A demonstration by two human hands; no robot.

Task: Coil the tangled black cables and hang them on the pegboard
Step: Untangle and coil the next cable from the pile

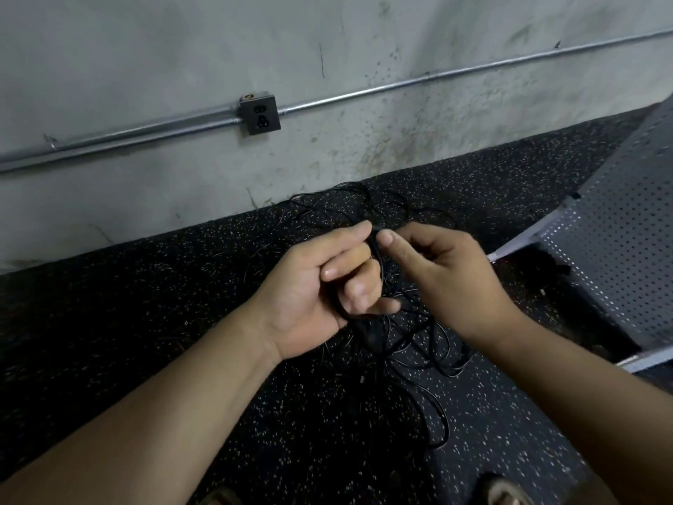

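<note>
A tangle of thin black cables (411,344) lies on the dark speckled floor, spreading from near the wall down past my hands. My left hand (327,286) is palm up, its fingers curled round a few loops of cable. My right hand (440,271) sits close beside it, thumb and forefinger pinching the same cable at the top of the loop. More strands hang from both hands down to the floor. The grey pegboard (619,242) leans at the right edge, nothing hanging on the part in view.
A concrete wall with a metal conduit (400,85) and a socket box (259,114) runs across the back. The pegboard's white frame legs (510,249) reach the floor to the right. The toes of my shoes (506,492) show at the bottom edge.
</note>
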